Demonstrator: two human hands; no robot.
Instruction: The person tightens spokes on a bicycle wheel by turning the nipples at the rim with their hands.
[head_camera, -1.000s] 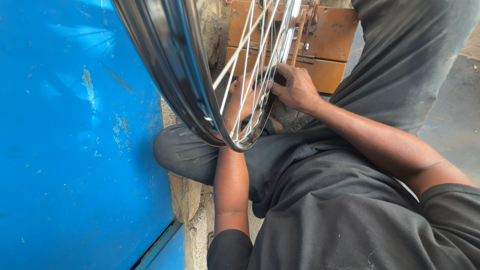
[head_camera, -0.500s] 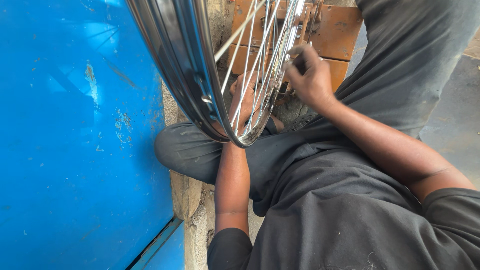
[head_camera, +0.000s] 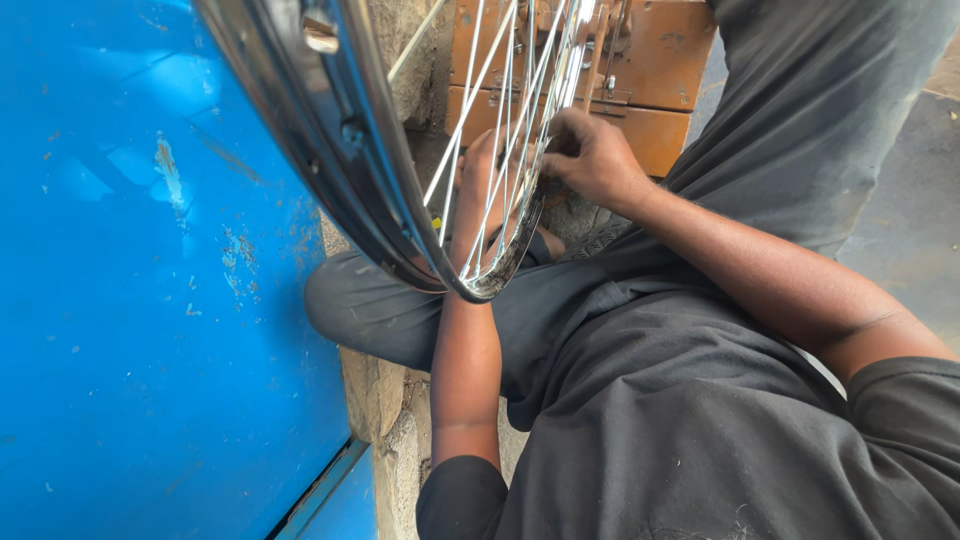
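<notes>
A bicycle wheel with a shiny dark metal rim (head_camera: 330, 170) and thin silver spokes (head_camera: 497, 110) stands upright over my lap, its lowest point near my knee. My left hand (head_camera: 478, 185) is behind the spokes, inside the wheel, and looks closed around some of them; the spokes partly hide it. My right hand (head_camera: 600, 155) is on the wheel's right side, with its fingers pinched on a spoke close to the rim's far edge. I sit with dark grey trousers and a dark shirt below the wheel.
A blue painted metal panel (head_camera: 130, 300) fills the left side, close to the rim. A rusty orange-brown metal box (head_camera: 660, 70) stands behind the wheel. A rough stone ledge (head_camera: 375, 390) lies under my left leg. Grey concrete floor (head_camera: 910, 220) shows at right.
My right hand has shifted up and left along the spokes. The wheel has moved a little against the view. My left hand stays behind the spokes.
</notes>
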